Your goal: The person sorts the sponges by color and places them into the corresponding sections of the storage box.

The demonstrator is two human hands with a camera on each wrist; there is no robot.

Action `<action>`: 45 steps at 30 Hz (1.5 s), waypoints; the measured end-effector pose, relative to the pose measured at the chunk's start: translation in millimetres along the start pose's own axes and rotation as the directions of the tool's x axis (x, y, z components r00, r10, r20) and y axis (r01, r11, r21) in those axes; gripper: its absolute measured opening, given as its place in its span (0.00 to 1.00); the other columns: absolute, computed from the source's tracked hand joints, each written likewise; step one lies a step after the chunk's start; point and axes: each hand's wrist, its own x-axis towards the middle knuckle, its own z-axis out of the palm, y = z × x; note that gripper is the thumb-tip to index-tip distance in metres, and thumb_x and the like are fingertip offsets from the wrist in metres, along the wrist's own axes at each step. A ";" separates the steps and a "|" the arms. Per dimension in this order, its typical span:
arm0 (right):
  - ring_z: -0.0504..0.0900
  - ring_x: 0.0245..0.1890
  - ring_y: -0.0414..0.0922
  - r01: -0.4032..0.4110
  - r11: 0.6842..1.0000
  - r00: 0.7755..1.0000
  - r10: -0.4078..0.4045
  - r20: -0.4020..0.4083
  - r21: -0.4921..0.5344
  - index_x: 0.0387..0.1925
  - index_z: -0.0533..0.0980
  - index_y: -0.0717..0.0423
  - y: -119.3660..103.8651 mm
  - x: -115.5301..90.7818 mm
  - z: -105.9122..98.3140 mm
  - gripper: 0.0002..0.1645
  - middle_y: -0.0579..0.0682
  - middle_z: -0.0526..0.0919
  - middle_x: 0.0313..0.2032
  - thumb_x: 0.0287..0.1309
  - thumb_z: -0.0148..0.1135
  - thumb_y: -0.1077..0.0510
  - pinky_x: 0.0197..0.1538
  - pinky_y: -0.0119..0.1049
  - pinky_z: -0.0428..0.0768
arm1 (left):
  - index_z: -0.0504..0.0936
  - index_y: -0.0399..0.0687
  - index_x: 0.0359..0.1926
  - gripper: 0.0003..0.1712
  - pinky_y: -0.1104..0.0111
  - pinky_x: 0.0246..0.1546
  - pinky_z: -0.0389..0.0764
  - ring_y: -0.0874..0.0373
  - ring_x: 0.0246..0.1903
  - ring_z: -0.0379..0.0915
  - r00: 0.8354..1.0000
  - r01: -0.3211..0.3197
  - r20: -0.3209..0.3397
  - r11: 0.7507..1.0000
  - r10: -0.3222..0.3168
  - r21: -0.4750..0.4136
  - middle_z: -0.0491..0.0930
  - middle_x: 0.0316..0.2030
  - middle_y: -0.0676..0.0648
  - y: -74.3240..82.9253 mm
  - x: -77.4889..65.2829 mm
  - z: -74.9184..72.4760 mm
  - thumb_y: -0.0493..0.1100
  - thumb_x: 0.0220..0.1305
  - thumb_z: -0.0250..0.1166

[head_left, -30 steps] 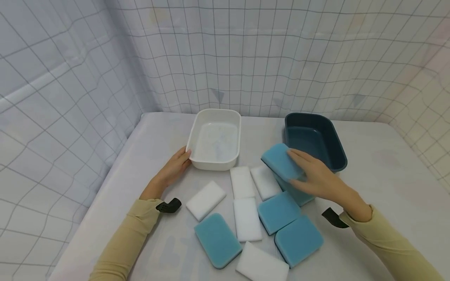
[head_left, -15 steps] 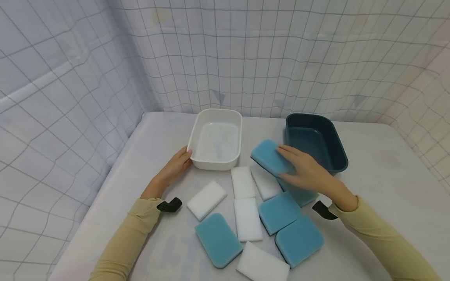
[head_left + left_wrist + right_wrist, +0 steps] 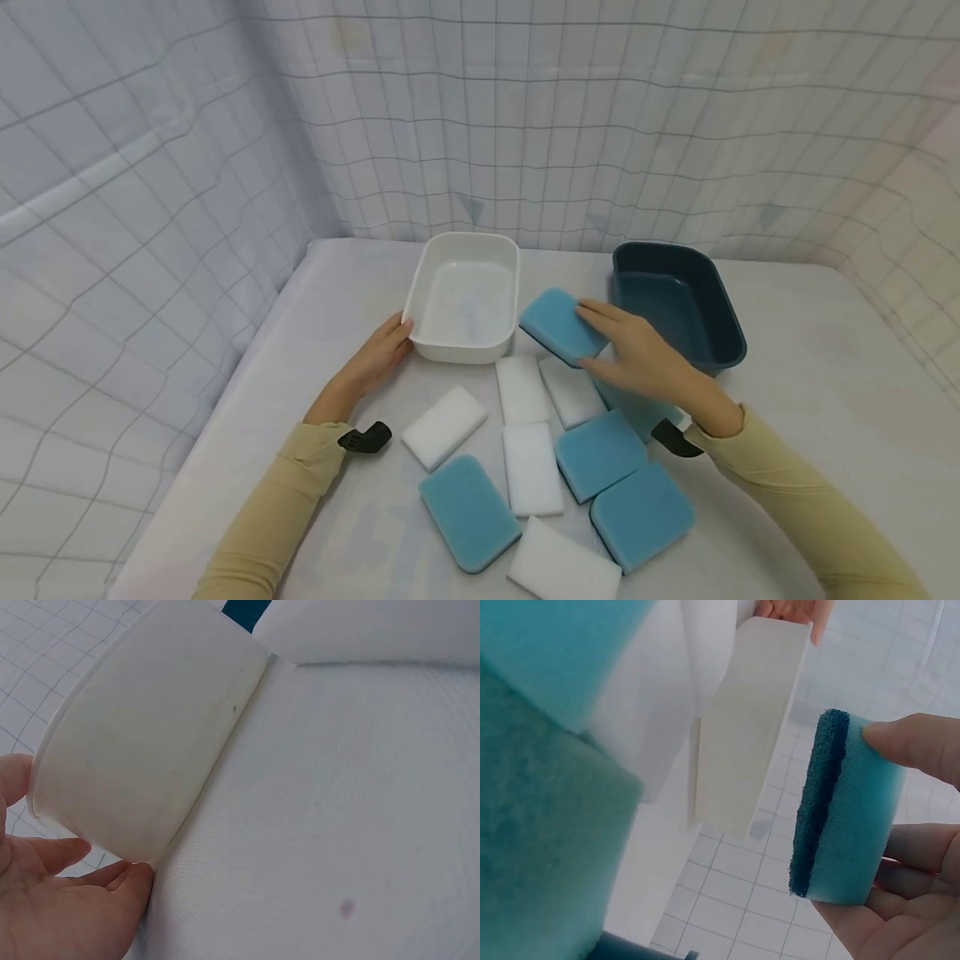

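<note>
Head view shows my right hand [image 3: 637, 354] pinching a blue sponge [image 3: 558, 323] between thumb and fingers, holding it up over the white table [image 3: 817, 367], between the white tub [image 3: 462, 354] and the dark blue tub [image 3: 667, 292], nearer the white one. My left hand [image 3: 377, 358] grips the white tub at its near left corner, thumb at the rim, fingers against the outside. From my right wrist I see the held sponge's dark scouring layer [image 3: 819, 802], on its underside. Four more blue sponges [image 3: 471, 512] lie on the table, one partly hidden beneath my right hand, with five white blocks [image 3: 444, 427] among them. A grid-patterned curtain [image 3: 480, 125] hangs behind.
</note>
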 end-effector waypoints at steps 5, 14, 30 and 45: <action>0.72 0.60 0.61 0.031 0.999 1.000 -0.031 0.001 0.007 0.63 0.64 0.70 -2.9 16.0 2.8 0.40 0.67 0.66 0.64 0.50 0.68 0.58 0.54 0.51 0.79 | 0.37 0.48 0.74 0.36 0.57 0.76 0.40 0.55 0.75 0.31 1.000 -0.004 -0.001 1.000 0.004 0.003 0.36 0.75 0.50 -1.1 0.7 -0.7 0.55 0.74 0.37; 0.72 0.61 0.60 0.064 0.997 0.997 -0.065 0.031 0.031 0.63 0.63 0.71 -5.2 44.4 15.1 0.40 0.67 0.66 0.64 0.53 0.67 0.57 0.56 0.49 0.79 | 0.39 0.47 0.74 0.35 0.56 0.76 0.40 0.53 0.75 0.32 1.000 -0.001 -0.011 1.000 0.001 -0.007 0.37 0.75 0.48 -0.3 3.5 2.2 0.53 0.75 0.38; 0.72 0.60 0.61 0.081 0.995 0.996 -0.083 0.028 0.053 0.62 0.64 0.73 -3.1 66.0 27.2 0.40 0.69 0.66 0.63 0.53 0.67 0.56 0.56 0.49 0.79 | 0.39 0.46 0.74 0.35 0.55 0.76 0.39 0.52 0.75 0.31 1.000 -0.026 -0.009 1.000 0.026 -0.005 0.37 0.75 0.47 -4.4 3.9 3.9 0.53 0.75 0.37; 0.76 0.57 0.60 0.094 0.993 0.996 -0.093 -0.010 0.075 0.59 0.67 0.74 -0.6 80.1 40.4 0.33 0.71 0.70 0.59 0.55 0.64 0.60 0.53 0.45 0.81 | 0.37 0.47 0.74 0.35 0.56 0.76 0.40 0.53 0.75 0.31 1.000 -0.001 -0.008 1.000 0.001 -0.005 0.36 0.75 0.47 -4.0 5.9 7.7 0.53 0.75 0.37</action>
